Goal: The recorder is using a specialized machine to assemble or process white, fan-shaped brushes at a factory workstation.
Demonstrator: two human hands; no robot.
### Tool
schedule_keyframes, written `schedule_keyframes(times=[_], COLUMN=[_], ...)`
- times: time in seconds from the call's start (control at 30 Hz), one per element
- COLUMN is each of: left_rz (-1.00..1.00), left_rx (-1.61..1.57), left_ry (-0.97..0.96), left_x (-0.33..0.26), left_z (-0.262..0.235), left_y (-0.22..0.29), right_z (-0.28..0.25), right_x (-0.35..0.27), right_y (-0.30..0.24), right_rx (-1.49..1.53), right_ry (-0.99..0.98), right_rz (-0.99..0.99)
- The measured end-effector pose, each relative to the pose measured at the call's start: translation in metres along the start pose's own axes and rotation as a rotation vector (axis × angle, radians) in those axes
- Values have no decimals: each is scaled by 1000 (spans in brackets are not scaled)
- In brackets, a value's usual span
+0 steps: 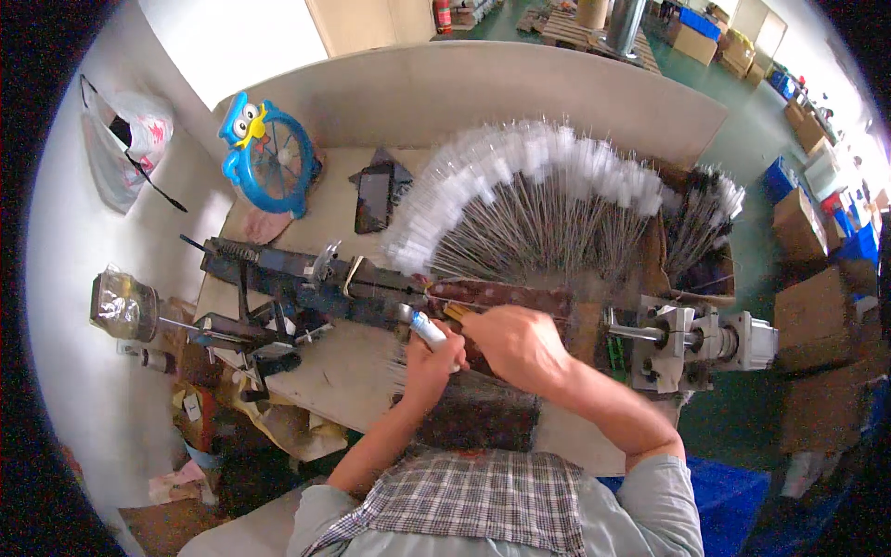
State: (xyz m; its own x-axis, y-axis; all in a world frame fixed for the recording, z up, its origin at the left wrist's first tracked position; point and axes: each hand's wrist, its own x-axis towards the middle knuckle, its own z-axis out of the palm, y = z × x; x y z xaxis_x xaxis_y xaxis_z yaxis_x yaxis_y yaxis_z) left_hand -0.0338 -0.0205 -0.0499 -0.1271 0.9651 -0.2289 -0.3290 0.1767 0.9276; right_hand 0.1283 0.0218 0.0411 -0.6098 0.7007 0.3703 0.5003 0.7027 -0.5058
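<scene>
My left hand (432, 369) is closed around a white cylinder with a blue band (427, 329) and a silvery end, tilted up and to the left; its kind is not clear. Just to its right, my right hand (520, 345) is closed on a short yellow-handled tool (456, 312), the working end of which I cannot make out. Both hands work close together at the right end of a long dark machine bar (320, 283), above dark red cloth (534, 299). Beyond them, many white-tipped brushes on thin wire stems (548, 209) lie spread in a fan.
A blue cartoon-bird fan (269, 153) and a dark phone (374, 198) stand behind the bar. At right are a metal shaft mount (682, 343) and a carton (710, 269) of dark bristle brushes. A low panel (464, 93) bounds the table's back.
</scene>
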Motion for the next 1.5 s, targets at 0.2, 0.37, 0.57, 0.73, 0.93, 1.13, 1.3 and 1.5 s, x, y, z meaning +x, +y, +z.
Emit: schedule_keyframes(times=[0.2,0.37,0.57,0.73,0.93,1.13,1.3,1.5], left_rz=[80,-51,-178,-208,-205,-51,-104,-5], left_rx=[940,498,-357,-310,-334,3,3,-139], left_ry=[22,229,507,496,506,553,104,-137], left_x=[10,-4,-19,-12,-9,-17,-35,0], left_z=[-13,-64,-190,-188,-189,-163,-14,58], left_y=[35,37,36,53,51,43,44,29], right_z=[66,46,38,31,18,-18,-40,-48], right_x=[8,-1,-1,3,-1,3,6,-11], right_y=[35,20,20,15,11,-7,13,28], right_rx=[-136,-7,37,53,66,89,-14,155], right_ry=[25,-83,-153,-204,-229,-147,118,51], right_rz=[191,58,57,107,137,128,246,397])
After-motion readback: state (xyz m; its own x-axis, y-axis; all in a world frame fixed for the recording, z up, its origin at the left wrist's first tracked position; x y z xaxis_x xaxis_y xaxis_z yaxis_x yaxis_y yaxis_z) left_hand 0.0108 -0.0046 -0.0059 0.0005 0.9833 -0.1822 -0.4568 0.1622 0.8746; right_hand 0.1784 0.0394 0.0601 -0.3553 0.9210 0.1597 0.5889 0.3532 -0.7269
